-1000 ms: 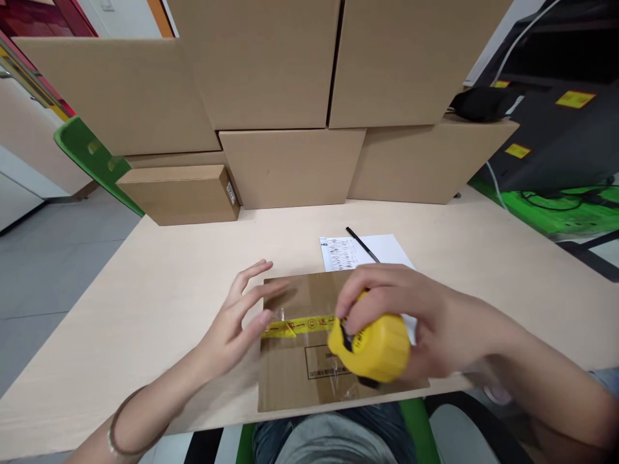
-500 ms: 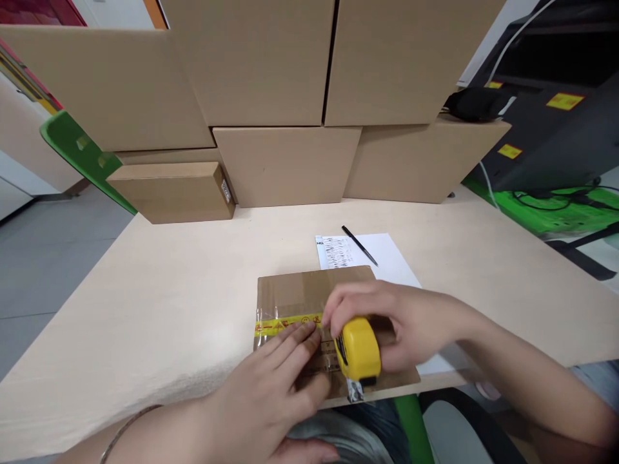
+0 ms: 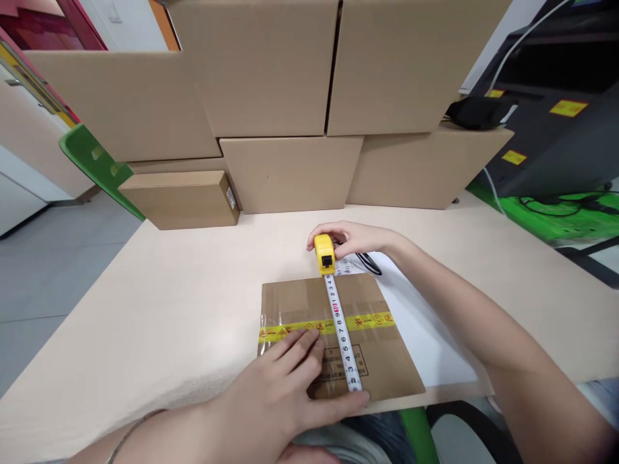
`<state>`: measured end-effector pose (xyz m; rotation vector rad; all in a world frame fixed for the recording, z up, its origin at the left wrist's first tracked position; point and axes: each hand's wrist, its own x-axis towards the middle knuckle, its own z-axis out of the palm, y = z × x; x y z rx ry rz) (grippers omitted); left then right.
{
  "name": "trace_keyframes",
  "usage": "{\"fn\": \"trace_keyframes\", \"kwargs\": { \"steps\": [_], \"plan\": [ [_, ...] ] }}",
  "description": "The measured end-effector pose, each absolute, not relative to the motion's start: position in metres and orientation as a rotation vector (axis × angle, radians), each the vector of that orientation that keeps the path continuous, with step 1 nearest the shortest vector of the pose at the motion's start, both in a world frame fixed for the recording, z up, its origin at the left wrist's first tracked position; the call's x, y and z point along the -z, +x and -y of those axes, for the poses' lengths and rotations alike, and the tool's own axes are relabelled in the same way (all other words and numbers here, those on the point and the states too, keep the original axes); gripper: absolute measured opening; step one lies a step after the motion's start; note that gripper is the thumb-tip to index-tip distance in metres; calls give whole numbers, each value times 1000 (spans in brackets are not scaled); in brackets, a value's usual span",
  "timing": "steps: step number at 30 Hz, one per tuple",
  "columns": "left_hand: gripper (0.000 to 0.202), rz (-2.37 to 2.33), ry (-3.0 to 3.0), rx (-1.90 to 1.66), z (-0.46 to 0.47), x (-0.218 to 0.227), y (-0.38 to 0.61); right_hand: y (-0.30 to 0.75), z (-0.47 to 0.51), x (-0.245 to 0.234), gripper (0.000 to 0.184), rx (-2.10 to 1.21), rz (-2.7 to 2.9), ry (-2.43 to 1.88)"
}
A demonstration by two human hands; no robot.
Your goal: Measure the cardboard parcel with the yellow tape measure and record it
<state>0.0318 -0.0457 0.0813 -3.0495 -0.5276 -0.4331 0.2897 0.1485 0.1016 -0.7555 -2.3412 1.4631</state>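
Yellow tape case point(image 3: 324, 251) sits at the far edge of the box point(image 3: 294, 299), right hand point(image 3: 355, 238) clamped round it. Left hand point(image 3: 290, 386) lies flat on the box at the table point(image 3: 184, 303) near edge, fingers together, thumb pinning the blade point(image 3: 342, 332) end. Blade spans the box, and noting the reading seems outstanding; bare tabletop lies left, cartons point(image 3: 290, 171) wall the far edge.

Bare table point(image 3: 159, 303) wide open left of the flat box point(image 3: 294, 299). Across the box, stretched tape blade point(image 3: 341, 332) barring sideways passage. Behind, wall of stacked cartons point(image 3: 290, 171), small gap before the yellow tape case point(image 3: 324, 252). Right side covered by paper point(image 3: 425, 341), lying flat, no barrier.
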Motion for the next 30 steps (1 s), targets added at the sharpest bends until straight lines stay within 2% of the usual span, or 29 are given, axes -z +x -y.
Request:
{"fn": "trace_keyframes", "kwargs": {
  "steps": [8, 12, 15, 17, 19, 20, 23, 27, 30],
  "plan": [
    [64, 521, -3068, 429, 48, -75, 29, 293, -98, -131, 44, -1187, 2481, -746],
    [45, 387, -3103, 530, 49, -77, 30, 286, -29, -136, 38, -1226, 2671, -691],
    [35, 285, -3284, 830, 44, -79, 26, 296, 12, -135, 28, -1230, 2645, -734],
    [31, 498, -3353, 1269, 35, -75, 18, 317, 24, -134, 36, -1237, 2506, -815],
    [27, 1112, -3045, 1697, 22, -64, 6, 344, 25, -131, 47, -1215, 2301, -999],
    [29, 1403, -2845, 1735, 14, -55, -1, 358, 23, -128, 48, -1187, 2194, -1107],
    [42, 2019, -2755, 1492, -10, -26, -18, 386, 13, -114, 33, -1164, 1957, -1409],
    [49, 2147, -2928, 1356, -26, -4, -27, 387, 14, -98, 29, -1441, 1886, -1418],
    [57, 2131, -3051, 1308, -23, -15, -27, 381, 27, -98, 32, -1478, 1818, -1329]
  ]
}}
